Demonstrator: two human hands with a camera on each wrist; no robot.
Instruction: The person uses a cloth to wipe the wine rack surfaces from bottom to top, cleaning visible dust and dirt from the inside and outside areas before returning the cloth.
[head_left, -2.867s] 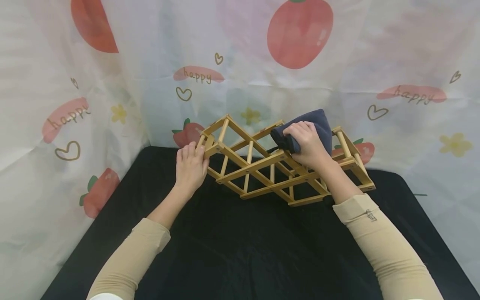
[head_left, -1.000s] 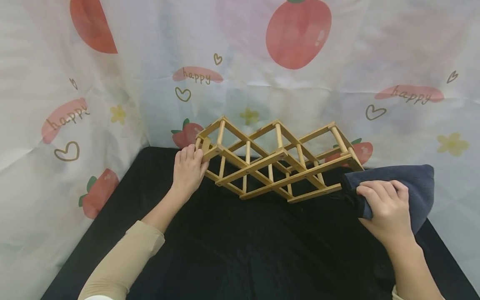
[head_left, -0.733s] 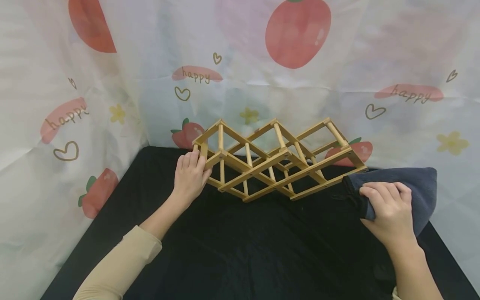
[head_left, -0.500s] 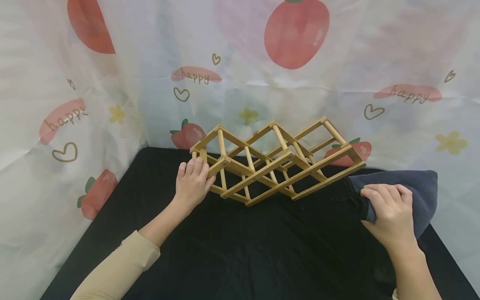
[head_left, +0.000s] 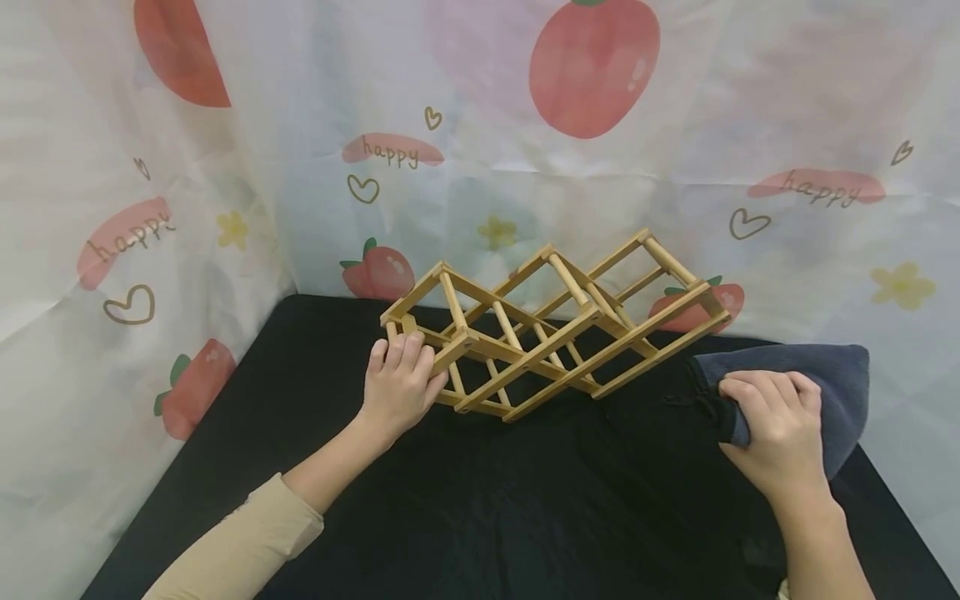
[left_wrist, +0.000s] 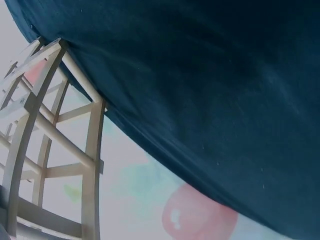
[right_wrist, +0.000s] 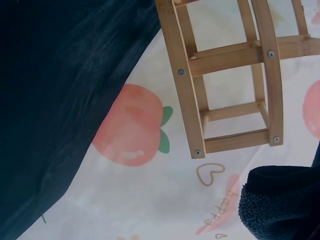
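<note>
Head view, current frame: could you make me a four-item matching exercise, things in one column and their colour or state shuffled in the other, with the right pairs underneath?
Column one
1. Left hand
2. Right hand
3. Wooden rack
4. Tablecloth

Column two
A. Black all over in this view
B. Gripping the blue fabric pouch
C. Light brown, built of crossed slats and round rods
D. Gripping one end of a slatted frame

Right pairs: 1-D, 2-B, 3-C, 4-A
</note>
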